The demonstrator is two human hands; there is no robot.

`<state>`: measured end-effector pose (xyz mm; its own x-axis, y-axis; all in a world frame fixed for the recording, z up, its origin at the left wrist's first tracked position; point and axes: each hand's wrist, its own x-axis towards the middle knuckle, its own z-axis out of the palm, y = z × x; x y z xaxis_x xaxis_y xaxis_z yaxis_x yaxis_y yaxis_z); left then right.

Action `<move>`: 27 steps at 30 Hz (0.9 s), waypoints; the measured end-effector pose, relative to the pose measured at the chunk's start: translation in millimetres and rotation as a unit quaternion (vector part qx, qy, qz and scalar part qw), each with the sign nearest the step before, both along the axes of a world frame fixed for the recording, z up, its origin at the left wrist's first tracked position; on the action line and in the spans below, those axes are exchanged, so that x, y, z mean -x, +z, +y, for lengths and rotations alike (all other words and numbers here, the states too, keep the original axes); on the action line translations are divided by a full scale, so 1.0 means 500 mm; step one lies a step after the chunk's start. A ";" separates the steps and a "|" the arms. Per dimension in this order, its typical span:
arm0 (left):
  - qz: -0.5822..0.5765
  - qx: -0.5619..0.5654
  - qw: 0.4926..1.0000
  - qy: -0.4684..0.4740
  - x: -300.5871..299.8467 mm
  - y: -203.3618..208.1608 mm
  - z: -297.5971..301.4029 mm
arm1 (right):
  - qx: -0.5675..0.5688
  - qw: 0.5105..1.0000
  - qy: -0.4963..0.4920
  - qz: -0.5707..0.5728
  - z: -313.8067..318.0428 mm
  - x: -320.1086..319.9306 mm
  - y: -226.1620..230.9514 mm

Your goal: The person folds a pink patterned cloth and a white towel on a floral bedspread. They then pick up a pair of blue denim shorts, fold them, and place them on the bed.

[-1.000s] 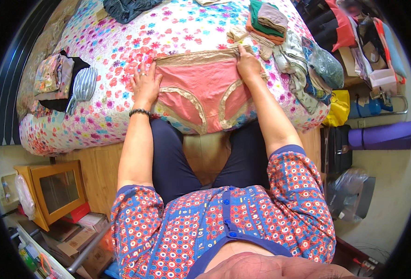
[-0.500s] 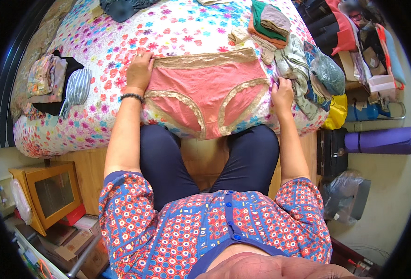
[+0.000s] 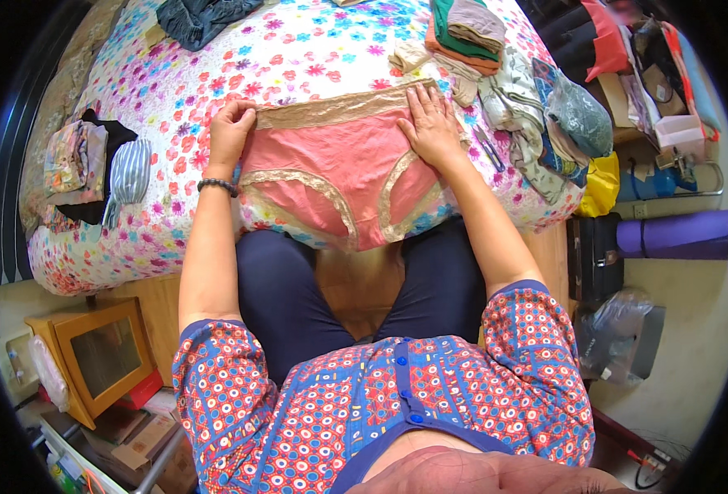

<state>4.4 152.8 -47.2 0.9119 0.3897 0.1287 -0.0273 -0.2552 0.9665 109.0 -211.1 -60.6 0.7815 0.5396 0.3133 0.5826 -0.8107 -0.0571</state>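
A pair of pink panties [image 3: 331, 156] with beige lace trim lies spread out on the bed's flowered cover [image 3: 298, 62], its waistband away from me. At the waistband's left end, my left hand [image 3: 230, 130] pinches the edge between thumb and fingers. My right hand [image 3: 431, 123] rests flat on the upper right part of the panties, fingers stretched over the lace band. Just right of that hand, what looks like a pair of small scissors [image 3: 489, 150] lies on the cover.
Folded clothes [image 3: 467, 37] and a pale patterned garment [image 3: 516, 111] lie at the right. Further left are a folded stack [image 3: 80, 160] and a striped cloth piece [image 3: 130, 173]. Dark blue clothing [image 3: 203, 18] sits at the far side. A wooden cabinet [image 3: 96, 354] stands lower left.
My right hand has moved left from the cover beside the scissors onto the panties' waistband. The left hand keeps its hold at the left end.
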 end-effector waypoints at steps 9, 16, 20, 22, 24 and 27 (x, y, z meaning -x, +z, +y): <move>0.090 0.308 0.922 -0.215 -0.013 0.062 0.051 | 0.016 1.000 -0.014 0.021 0.001 -0.003 -0.021; 0.173 -0.193 0.927 -0.272 -0.036 0.083 0.067 | 0.013 0.999 -0.017 0.027 -0.001 -0.001 -0.020; 0.092 -0.039 0.965 -0.243 -0.024 0.068 0.083 | 0.015 0.999 -0.016 0.030 0.002 -0.001 -0.021; 0.066 0.027 0.972 -0.225 -0.013 0.073 0.073 | 0.012 0.999 -0.020 0.031 0.000 0.000 -0.020; 0.072 0.159 0.965 -0.196 -0.002 0.073 0.056 | 0.009 0.999 -0.021 0.030 -0.001 0.001 -0.018; 0.069 0.238 0.939 -0.237 0.000 0.076 0.058 | 0.001 1.000 -0.016 0.025 -0.001 0.001 -0.018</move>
